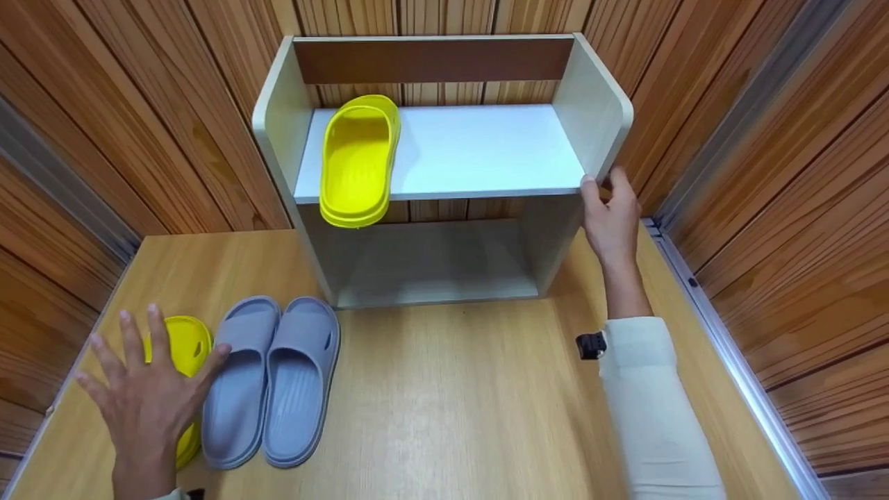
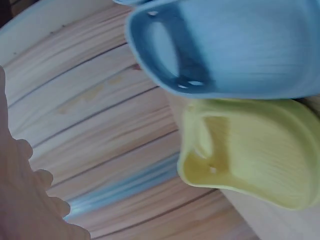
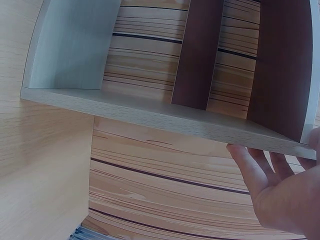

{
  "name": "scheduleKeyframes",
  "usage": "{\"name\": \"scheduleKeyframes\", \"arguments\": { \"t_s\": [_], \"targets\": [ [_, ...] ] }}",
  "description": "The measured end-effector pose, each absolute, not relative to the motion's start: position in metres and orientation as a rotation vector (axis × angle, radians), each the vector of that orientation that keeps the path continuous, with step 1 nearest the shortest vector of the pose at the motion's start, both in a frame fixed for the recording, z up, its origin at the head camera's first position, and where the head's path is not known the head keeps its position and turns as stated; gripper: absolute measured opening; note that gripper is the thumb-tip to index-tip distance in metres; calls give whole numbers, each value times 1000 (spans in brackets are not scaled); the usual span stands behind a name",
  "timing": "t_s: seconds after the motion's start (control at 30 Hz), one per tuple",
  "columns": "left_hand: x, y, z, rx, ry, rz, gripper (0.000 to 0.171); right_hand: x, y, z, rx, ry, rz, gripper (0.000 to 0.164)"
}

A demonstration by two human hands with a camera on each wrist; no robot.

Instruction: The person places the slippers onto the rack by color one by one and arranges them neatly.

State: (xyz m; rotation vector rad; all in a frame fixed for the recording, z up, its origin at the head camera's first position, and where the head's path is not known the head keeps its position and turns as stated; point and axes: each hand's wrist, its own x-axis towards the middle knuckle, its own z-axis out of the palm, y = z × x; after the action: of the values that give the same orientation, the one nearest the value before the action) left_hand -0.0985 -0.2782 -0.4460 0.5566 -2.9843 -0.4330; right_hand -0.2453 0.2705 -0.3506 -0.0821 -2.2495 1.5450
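My left hand [image 1: 147,396] hovers with fingers spread over a yellow clog [image 1: 189,344] on the wooden floor, partly hiding it in the head view. The left wrist view shows this clog [image 2: 270,155] whole, with the fingers apart from it. Beside it lies a pair of grey slide sandals [image 1: 298,392], toes toward the wall. Another yellow clog [image 1: 358,163] sits at the left of the upper board of a small shoe rack [image 1: 601,104], its heel past the front edge. My right hand [image 1: 612,226] grips the rack's right side panel, thumb at the front edge, fingers along the outer face.
The rack's lower board [image 1: 430,271] stands close to the floor [image 1: 444,389]. Wood-plank walls [image 1: 785,208] enclose the space at the back and both sides. A metal rail [image 1: 736,354] runs along the right floor edge.
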Motion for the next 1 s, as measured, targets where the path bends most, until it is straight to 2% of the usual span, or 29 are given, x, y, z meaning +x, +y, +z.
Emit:
{"name": "scheduleKeyframes", "arguments": {
  "t_s": [1.0],
  "targets": [
    [-106,-319,-503,1177,-2936,-960,121,-243,268,-348,-67,-2251,1510,52]
  ]
}}
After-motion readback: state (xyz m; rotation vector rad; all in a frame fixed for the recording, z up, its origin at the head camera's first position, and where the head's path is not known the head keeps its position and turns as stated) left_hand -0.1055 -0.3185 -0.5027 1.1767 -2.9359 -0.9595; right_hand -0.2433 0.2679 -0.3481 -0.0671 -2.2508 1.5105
